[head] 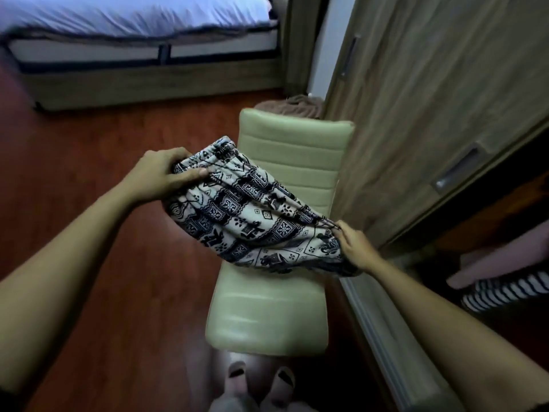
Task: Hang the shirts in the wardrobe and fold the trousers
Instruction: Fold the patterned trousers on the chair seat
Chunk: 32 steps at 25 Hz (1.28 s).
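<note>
Both hands were on the patterned trousers (252,215), held mid-frame above the cream chair (267,316). My left hand (166,173) clutched the gathered elastic edge; my right hand (353,248) pinched the opposite end. Judged the cloth thin, light and floppy, so best taken by its bunched edges.

Reaching forward, the left hand (160,173) grips the trousers (246,221) while the right hand (355,248) apparently pinches them.
</note>
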Motion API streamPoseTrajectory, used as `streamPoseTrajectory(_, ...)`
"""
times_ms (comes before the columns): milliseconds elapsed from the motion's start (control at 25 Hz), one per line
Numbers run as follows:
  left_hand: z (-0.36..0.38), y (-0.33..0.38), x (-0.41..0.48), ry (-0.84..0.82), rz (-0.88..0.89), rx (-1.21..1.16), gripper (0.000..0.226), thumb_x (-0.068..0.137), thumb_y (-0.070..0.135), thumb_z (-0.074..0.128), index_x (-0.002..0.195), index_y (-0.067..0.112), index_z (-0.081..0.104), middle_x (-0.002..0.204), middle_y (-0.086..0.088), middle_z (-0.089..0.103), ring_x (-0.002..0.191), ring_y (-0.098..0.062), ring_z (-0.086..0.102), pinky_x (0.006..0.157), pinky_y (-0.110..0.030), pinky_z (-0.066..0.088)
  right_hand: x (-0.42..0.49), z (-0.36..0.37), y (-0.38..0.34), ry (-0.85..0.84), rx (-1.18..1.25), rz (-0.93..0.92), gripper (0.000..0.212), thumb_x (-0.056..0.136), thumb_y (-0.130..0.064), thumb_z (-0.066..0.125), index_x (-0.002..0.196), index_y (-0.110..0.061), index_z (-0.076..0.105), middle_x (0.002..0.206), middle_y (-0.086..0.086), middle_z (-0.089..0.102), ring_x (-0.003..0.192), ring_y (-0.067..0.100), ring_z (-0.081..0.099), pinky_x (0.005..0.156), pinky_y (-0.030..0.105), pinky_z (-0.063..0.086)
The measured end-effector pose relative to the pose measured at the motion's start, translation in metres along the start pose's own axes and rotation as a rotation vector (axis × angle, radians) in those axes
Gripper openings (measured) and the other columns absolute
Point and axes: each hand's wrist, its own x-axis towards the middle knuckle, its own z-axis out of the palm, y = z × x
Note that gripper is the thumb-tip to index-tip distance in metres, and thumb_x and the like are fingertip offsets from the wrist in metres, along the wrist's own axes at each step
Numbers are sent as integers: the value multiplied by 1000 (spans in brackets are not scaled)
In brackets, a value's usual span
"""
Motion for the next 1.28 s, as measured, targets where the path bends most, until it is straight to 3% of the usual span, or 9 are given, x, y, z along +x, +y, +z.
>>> streamPoseTrajectory(160, 51, -52, 1, -132, -98, -29, 56, 70, 76, 49, 77, 21, 58, 71, 7, 64, 65, -9, 61, 58, -27, 48, 29, 34, 23, -199, -75, 68, 29, 100, -34, 33, 107, -10, 49, 95, 17, 63, 92, 29, 61, 72, 35, 43)
streamPoseTrajectory(360, 175, -165, 15, -253, -326, 19, 50, 79, 61, 46, 94, 16, 62, 82, -7, 67, 72, -23, 62, 65, -30, 45, 107, 138, 76, -348, -286, 55, 26, 101, -27, 33, 109, -7, 49, 111, 23, 60, 105, 37, 55, 80, 39, 41)
streamPoseTrajectory(560, 285, -264, 19, -260, -512, 0, 59, 72, 69, 44, 85, 12, 49, 79, -17, 66, 70, -32, 65, 68, -46, 56, 167, 258, 126, -190, -419, -45, 25, 96, -21, 39, 102, -3, 55, 93, 20, 65, 83, 35, 62, 63, 36, 37)
streamPoseTrajectory(640, 309, -291, 23, -240, -550, -2, 59, 73, 72, 41, 88, 14, 47, 82, -16, 66, 72, -33, 65, 71, -50, 56, 182, 285, 139, -85, -399, -19, 22, 93, -18, 44, 99, -1, 57, 90, 21, 66, 82, 36, 62, 67, 37, 35)
streamPoseTrajectory(760, 327, -314, 31, -218, -571, 24, 72, 71, 84, 34, 90, 17, 48, 82, -14, 65, 76, -34, 65, 74, -49, 55, 188, 287, 156, -60, -413, 35, 36, 97, -37, 39, 105, -7, 57, 99, 18, 67, 91, 34, 60, 81, 41, 38)
streamPoseTrajectory(880, 335, -313, 38, -184, -569, 27, 62, 78, 73, 40, 87, 12, 50, 75, -10, 63, 69, -29, 62, 65, -37, 52, 173, 272, 183, -208, -507, 27, 62, 91, -62, 21, 118, -14, 49, 115, 14, 62, 96, 31, 61, 74, 37, 45)
streamPoseTrajectory(1040, 340, -313, 41, -199, -561, 107, 61, 80, 65, 47, 97, 6, 54, 71, -8, 62, 64, -24, 59, 60, -33, 49, 167, 262, 216, -441, -556, 138, 35, 100, -34, 32, 128, -13, 37, 127, 14, 54, 104, 32, 59, 75, 36, 45)
streamPoseTrajectory(1120, 341, -314, 38, -218, -575, 166, 67, 74, 74, 45, 87, 10, 55, 74, -12, 64, 70, -29, 61, 68, -39, 53, 172, 265, 226, -339, -543, 164, 31, 97, -25, 39, 124, -10, 41, 123, 17, 55, 105, 33, 57, 75, 34, 45)
streamPoseTrajectory(1280, 343, -314, 20, -168, -703, 180, 60, 77, 74, 48, 79, 15, 56, 77, -12, 67, 76, -32, 62, 73, -41, 53, 170, 280, 211, 128, -534, 26, 16, 90, -18, 52, 99, -5, 54, 96, 18, 58, 88, 34, 56, 74, 38, 46)
